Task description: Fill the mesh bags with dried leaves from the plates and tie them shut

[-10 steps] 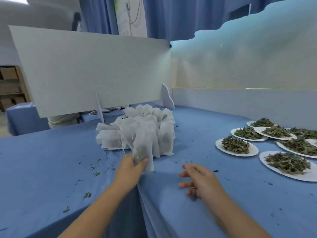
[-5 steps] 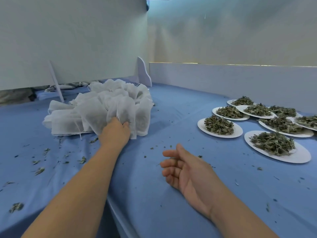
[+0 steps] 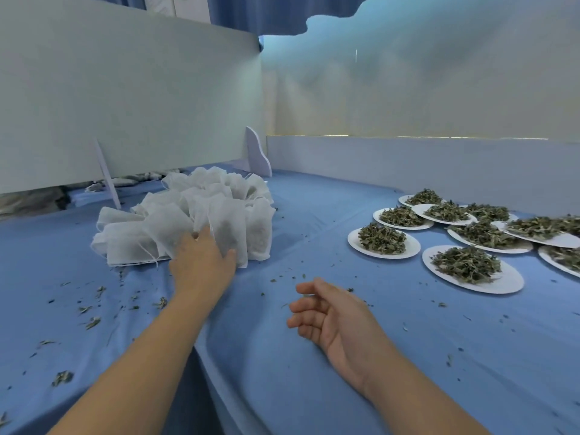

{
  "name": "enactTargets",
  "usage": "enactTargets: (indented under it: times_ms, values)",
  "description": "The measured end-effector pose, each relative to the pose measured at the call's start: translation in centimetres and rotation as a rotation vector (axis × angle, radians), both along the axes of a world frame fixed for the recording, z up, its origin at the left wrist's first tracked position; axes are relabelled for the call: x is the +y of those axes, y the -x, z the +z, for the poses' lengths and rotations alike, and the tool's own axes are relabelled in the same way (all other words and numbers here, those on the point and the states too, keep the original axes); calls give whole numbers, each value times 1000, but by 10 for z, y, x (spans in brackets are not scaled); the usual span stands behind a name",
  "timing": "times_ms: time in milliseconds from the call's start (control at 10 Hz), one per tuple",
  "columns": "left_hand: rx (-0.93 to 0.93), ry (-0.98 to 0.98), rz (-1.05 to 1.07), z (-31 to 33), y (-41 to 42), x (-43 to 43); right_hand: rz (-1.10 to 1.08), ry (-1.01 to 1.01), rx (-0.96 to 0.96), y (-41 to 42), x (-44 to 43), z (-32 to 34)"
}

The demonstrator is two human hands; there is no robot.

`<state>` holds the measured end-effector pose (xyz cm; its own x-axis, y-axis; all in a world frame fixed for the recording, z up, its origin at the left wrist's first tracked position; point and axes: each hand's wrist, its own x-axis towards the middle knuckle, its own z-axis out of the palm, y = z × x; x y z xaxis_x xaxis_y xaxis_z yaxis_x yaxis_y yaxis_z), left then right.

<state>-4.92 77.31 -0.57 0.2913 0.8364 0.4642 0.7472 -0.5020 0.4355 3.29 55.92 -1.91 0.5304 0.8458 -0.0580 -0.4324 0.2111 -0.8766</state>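
Head view: left hand (image 3: 202,262) is reaching into the pile of mesh bags (image 3: 175,221) at the left of the table (image 3: 314,372). Its thumb is lying on one bag and its fingers are hidden among the bags, so the grip cannot be told. Right hand (image 3: 332,318) is lying empty, fingers loosely curled. Step, as judged: handling one bag at the pile. Next move is calling for dried leaves (image 3: 381,237) from the plates (image 3: 370,251), well apart at right. Leaf crumbs (image 3: 92,321) are littering the blue cloth; white boards (image 3: 125,105) are screening it, with curtains (image 3: 251,14) hanging behind.

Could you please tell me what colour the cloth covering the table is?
The cloth is blue; head view.
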Motion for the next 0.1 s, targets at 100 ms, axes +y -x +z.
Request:
enactTargets:
  times_ms: [100]
  values:
    - [-122,-253,-270,2,1,-42,26,90,-88,9,-16,3]
